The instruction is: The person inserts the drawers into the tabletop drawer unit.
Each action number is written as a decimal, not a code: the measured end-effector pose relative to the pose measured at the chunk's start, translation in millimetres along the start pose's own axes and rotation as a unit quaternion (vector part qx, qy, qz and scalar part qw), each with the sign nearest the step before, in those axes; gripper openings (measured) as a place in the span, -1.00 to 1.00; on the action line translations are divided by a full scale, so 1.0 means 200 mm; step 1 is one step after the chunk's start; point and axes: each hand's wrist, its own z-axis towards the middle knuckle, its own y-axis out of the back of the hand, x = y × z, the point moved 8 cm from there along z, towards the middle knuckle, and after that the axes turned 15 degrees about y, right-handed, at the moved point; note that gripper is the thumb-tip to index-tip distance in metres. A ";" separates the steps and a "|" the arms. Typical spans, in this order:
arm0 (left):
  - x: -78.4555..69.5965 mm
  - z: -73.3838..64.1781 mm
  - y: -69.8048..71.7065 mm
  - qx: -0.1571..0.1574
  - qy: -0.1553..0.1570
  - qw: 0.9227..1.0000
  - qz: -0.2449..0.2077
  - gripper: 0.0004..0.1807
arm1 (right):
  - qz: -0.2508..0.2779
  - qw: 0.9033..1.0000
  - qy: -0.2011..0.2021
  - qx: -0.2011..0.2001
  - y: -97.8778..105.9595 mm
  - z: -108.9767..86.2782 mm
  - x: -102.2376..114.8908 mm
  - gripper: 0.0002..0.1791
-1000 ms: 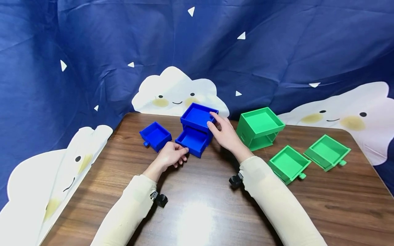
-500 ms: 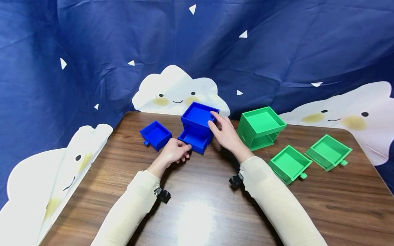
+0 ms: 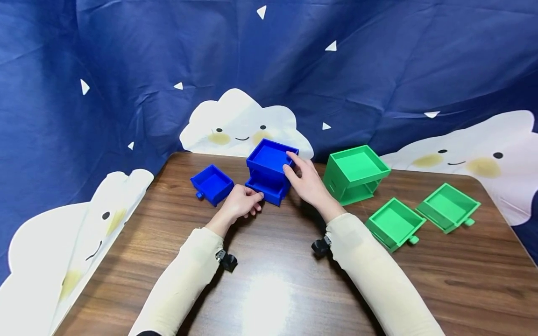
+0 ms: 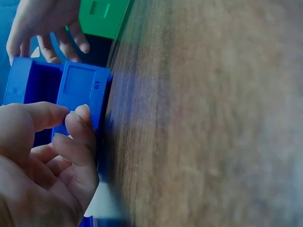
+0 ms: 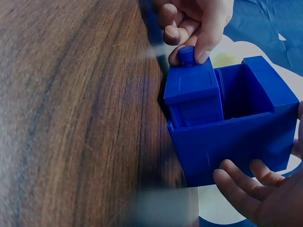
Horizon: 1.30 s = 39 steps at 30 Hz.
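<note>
A small blue cabinet (image 3: pixel 271 157) with a tray-like top stands near the far table edge. Its lower drawer (image 5: pixel 193 85) sticks partly out of the front, while the upper slot gapes vacant. My left hand (image 3: pixel 240 201) pinches that drawer's round knob (image 5: pixel 186 55) between thumb and finger. My right hand (image 3: pixel 308 183) rests on the cabinet's right side, index finger over the top rim and thumb at the front edge. In the right wrist view its other fingers (image 5: pixel 241 182) lie fairly straight along the side wall. A second blue drawer (image 3: pixel 212 183) lies left of the cabinet.
To the right stands a green cabinet (image 3: pixel 356 172) with an open front. Two green drawers (image 3: pixel 395 224) lie on the wooden table (image 3: pixel 269 261) nearer the right side. A dark blue cloth (image 3: pixel 269 56) with clouds hangs behind the table.
My left hand has moved away from me and slightly right, sliding the lower blue drawer deeper into the cabinet. My right hand has stayed on the cabinet.
</note>
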 end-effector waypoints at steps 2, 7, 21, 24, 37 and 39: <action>0.00 0.01 0.00 -0.002 0.001 1.000 -0.002 -0.70 | 0.004 1.000 0.002 -0.001 0.00 0.00 0.00 -0.33; -0.01 0.02 -0.01 0.005 0.006 1.000 -0.013 -0.69 | 0.006 1.000 0.004 -0.005 -0.01 0.01 0.00 -0.34; -0.04 0.06 -0.03 0.003 0.014 1.000 -0.027 -0.67 | 0.023 1.000 -0.002 -0.007 -0.02 0.00 -0.01 -0.35; -0.05 0.07 -0.03 0.002 0.010 1.000 -0.026 -0.67 | 0.024 1.000 0.000 -0.009 -0.02 0.00 0.00 -0.35; -0.05 0.07 -0.04 0.018 0.011 0.999 -0.029 -0.64 | 0.000 1.000 -0.003 -0.003 0.01 0.01 0.00 -0.33; -0.04 0.06 -0.04 0.021 0.013 0.999 -0.030 -0.64 | -0.005 1.000 -0.004 0.001 0.01 0.01 0.00 -0.32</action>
